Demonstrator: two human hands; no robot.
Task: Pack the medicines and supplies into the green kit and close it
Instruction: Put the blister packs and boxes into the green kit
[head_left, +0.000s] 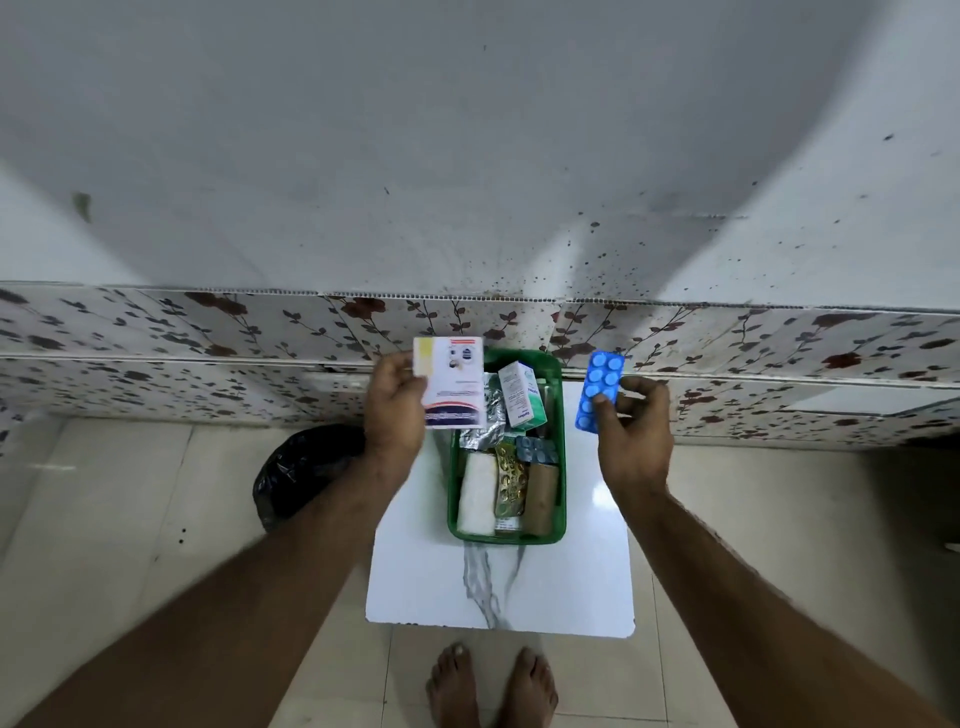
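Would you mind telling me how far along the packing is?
Most supplies already lie in the open green kit. The left hand holds a white box, the right hand a blue pill strip. Both still need packing; no lid is visible.

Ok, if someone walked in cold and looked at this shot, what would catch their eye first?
Probably the two raised hands: the right hand pinches a bright blue blister pack, and the left hand holds a white medicine box. Between and just below them sits the open green kit, already crowded with boxes, foil strips and gauze, on a small white marble-patterned board on the floor.
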